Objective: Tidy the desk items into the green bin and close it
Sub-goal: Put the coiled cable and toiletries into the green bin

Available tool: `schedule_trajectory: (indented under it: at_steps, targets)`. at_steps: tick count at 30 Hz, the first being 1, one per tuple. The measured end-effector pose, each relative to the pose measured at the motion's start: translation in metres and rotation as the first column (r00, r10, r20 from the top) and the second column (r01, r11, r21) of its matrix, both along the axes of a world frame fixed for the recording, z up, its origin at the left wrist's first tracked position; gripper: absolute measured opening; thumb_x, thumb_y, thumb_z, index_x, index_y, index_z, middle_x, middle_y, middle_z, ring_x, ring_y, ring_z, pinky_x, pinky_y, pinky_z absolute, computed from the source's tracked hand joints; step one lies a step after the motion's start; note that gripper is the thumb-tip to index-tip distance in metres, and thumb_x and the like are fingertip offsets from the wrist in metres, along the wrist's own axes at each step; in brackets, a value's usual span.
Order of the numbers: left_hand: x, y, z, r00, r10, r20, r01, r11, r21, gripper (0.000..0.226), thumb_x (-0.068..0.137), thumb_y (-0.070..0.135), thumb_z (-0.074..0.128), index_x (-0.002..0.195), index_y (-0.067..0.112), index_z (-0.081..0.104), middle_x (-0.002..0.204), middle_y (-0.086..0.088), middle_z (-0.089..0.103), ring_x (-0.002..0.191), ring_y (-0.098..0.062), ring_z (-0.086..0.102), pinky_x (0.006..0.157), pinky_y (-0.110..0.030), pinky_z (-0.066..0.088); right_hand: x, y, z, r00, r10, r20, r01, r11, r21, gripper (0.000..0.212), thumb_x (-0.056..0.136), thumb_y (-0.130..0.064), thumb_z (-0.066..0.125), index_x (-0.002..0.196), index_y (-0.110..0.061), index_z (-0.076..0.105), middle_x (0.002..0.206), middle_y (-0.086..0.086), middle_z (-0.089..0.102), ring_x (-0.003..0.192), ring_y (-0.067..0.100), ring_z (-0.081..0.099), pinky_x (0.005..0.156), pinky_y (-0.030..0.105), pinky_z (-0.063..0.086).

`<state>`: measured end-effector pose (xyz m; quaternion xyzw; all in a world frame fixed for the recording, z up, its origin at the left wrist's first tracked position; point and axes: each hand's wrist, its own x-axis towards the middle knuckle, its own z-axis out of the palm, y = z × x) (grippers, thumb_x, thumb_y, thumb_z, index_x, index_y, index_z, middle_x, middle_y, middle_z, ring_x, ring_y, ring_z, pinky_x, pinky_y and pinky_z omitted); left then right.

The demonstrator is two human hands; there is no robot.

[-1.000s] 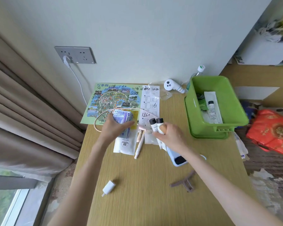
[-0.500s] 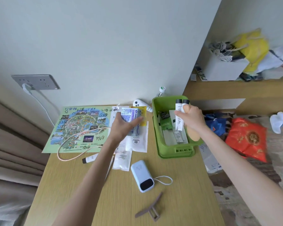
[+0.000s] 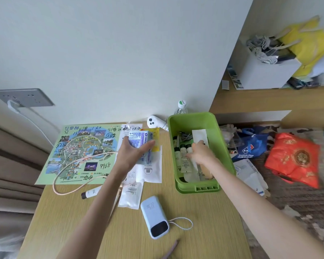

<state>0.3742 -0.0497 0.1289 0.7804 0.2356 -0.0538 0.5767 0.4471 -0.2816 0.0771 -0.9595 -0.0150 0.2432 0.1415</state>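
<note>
The green bin [image 3: 196, 187] stands open on the desk's right side, with tubes, a white sachet and dark small items inside. My right hand [image 3: 202, 153] reaches down into it and grips two black-capped tubes [image 3: 183, 157], which lie low against the other contents. My left hand [image 3: 133, 156] holds a blue-and-white packet [image 3: 138, 139] just above the desk, left of the bin. On the desk lie a pale blue power bank [image 3: 154, 217] with a loop, white sachets [image 3: 131, 195], a small tube [image 3: 91, 192], a pink cable [image 3: 67, 191] and a yellow packet [image 3: 153, 133].
A marked-up map [image 3: 79, 152] covers the desk's far left. A white gadget [image 3: 154, 122] and a water bottle [image 3: 180, 108] stand by the wall behind the bin. A brown hair clip [image 3: 171, 249] shows at the bottom edge. Bags, including a red one [image 3: 295, 159], lie on the floor to the right.
My right hand carried the two tubes from the desk centre over to the bin and lowered them inside. My left hand lifted the blue-and-white packet and keeps holding it.
</note>
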Motion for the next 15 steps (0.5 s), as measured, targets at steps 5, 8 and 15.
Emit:
schedule_trajectory:
  at_steps: [5, 8, 15]
  targets:
    - [0.011, -0.009, 0.004, 1.0, 0.012, 0.027, -0.011, 1.0, -0.027, 0.074, 0.059, 0.057, 0.082, 0.11, 0.013, 0.053, 0.101, -0.009, 0.068, 0.094, -0.03, 0.069, 0.085, -0.052, 0.055, 0.017, -0.005, 0.018, 0.953, -0.144, 0.266, 0.163, 0.985, -0.049, 0.038, 0.1, -0.015, 0.045, 0.131, 0.002, 0.031, 0.123, 0.019, 0.048, 0.084, 0.026, 0.055, 0.058, 0.03, 0.043]
    - [0.019, -0.021, 0.007, 0.998, 0.005, 0.056, 0.0, 0.997, -0.08, 0.074, 0.062, 0.055, 0.082, 0.114, 0.011, 0.054, 0.101, -0.007, 0.07, 0.095, -0.029, 0.07, 0.086, -0.051, 0.056, 0.016, -0.009, 0.027, 0.967, -0.068, 0.244, 0.094, 0.991, -0.098, 0.053, 0.091, -0.007, 0.058, 0.135, 0.004, 0.032, 0.131, 0.021, 0.045, 0.111, 0.031, 0.052, 0.084, 0.034, 0.048]
    - [0.038, -0.065, 0.007, 0.989, -0.045, 0.143, 0.066, 0.987, -0.145, 0.061, 0.072, 0.054, 0.077, 0.112, 0.018, 0.049, 0.105, -0.003, 0.069, 0.086, -0.008, 0.071, 0.068, -0.026, 0.059, -0.007, -0.05, 0.03, 0.762, -0.002, 0.648, -0.037, 0.998, 0.047, 0.039, 0.088, -0.006, 0.061, 0.126, -0.006, 0.05, 0.129, 0.01, 0.048, 0.115, 0.024, 0.051, 0.093, 0.035, 0.048]
